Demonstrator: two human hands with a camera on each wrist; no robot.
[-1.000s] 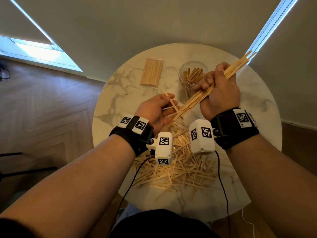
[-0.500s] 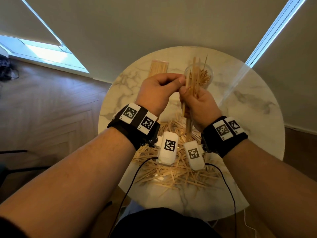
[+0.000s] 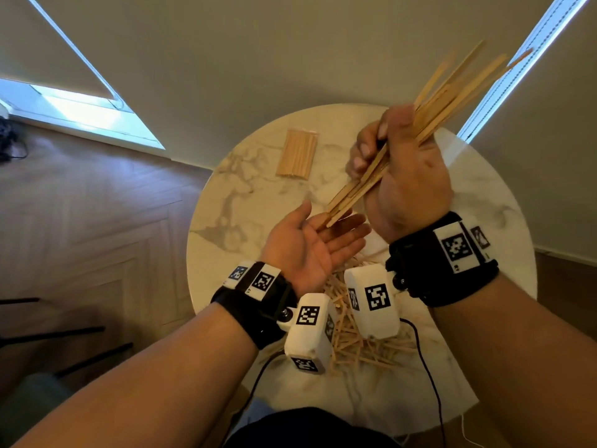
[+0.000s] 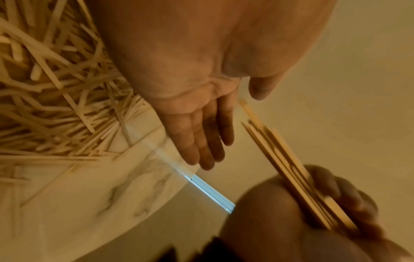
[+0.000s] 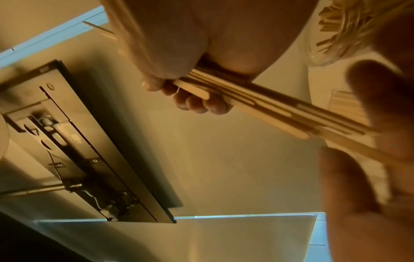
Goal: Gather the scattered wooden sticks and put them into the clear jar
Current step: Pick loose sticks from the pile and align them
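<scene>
My right hand (image 3: 407, 182) grips a bundle of wooden sticks (image 3: 452, 101), tilted with its top ends up to the right. The bundle's lower ends touch the fingers of my left hand (image 3: 310, 250), which lies open, palm up, holding nothing. The left wrist view shows that flat left hand (image 4: 201, 134) beside the bundle (image 4: 282, 159). In the right wrist view my curled fingers (image 5: 195, 104) wrap the sticks (image 5: 257, 101). The clear jar (image 5: 336, 40), with sticks inside, shows blurred at the top right; in the head view my right hand hides it. Scattered sticks (image 3: 355, 344) lie piled under my wrists.
The round marble table (image 3: 245, 202) carries a neat flat stack of sticks (image 3: 297, 153) at its far left. A wall and bright window strips stand behind the table. Wood floor lies to the left. Black cables run off the table's near edge.
The bundle stood upright between both hands half a second ago. My right hand has since lifted and tilted it to the right. My left hand let go and opened, palm up, under its lower ends.
</scene>
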